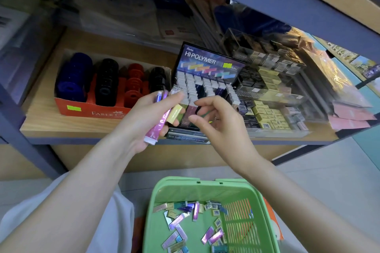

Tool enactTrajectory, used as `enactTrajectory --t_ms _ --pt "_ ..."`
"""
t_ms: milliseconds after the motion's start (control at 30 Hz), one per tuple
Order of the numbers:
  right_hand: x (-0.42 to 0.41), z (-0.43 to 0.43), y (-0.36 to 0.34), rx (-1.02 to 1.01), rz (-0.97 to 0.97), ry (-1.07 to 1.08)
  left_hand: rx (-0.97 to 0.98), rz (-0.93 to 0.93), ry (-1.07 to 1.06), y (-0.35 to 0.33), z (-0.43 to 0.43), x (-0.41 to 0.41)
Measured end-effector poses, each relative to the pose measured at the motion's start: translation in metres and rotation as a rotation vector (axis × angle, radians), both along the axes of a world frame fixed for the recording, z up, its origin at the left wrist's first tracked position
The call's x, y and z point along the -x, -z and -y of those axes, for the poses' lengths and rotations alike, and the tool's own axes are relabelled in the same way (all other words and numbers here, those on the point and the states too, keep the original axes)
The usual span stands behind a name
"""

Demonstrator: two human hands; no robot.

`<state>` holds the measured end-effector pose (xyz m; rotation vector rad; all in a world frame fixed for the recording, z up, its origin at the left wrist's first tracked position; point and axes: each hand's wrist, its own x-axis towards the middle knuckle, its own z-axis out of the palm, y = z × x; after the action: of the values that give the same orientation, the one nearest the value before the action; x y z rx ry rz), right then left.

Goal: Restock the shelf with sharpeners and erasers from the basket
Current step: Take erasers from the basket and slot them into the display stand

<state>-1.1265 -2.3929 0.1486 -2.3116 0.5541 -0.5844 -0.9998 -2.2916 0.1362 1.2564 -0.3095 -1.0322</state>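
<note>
Blurred slim erasers [156, 127] in curled left fingers [177, 96]; right fingers [205, 100] loose, contents unclear.

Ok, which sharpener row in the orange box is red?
The third row from the left, between two black rows; the leftmost row is blue.

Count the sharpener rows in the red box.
4: blue row at the left, then a black row, a red row, and another black row at the right; more may be hidden.

your left hand [144, 117] and right hand [222, 121] bare, left forearm [72, 191] and right forearm [287, 187] uncovered to the frame's edge, thin ring [215, 118] on a right finger, white clothing [115, 222] beneath your left arm
</note>
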Motion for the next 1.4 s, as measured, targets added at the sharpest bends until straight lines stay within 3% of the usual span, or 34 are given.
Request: enactTrajectory --t_ms 133,367,633,833,1067,1267,1400 --pt "0.015 -0.009 0.006 -0.070 0.042 0.005 -0.008 0.045 0.121 0.001 0.006 0.019" --pt "0.054 0.002 0.010 0.081 -0.022 -0.026 -0.138 0.154 0.261 0.006 0.021 0.051" --pt "0.091 0.017 0.020 0.127 -0.029 -0.038 -0.125 -0.043 0.392 0.007 0.041 0.085" --pt "0.114 0.038 0.027 0.109 -0.112 -0.017 -0.139 -0.064 0.558 0.009 0.057 0.106" --pt "0.141 0.051 0.033 -0.145 -0.109 0.069 -0.182 -0.003 0.528 0.009 0.079 0.121" --pt "0.150 0.089 0.030 -0.521 0.123 0.256 -0.199 0.120 0.483 0.009 0.106 0.124" --pt "0.149 0.137 0.026 -0.388 0.192 0.451 -0.167 0.069 0.460 0.015 0.116 0.118"
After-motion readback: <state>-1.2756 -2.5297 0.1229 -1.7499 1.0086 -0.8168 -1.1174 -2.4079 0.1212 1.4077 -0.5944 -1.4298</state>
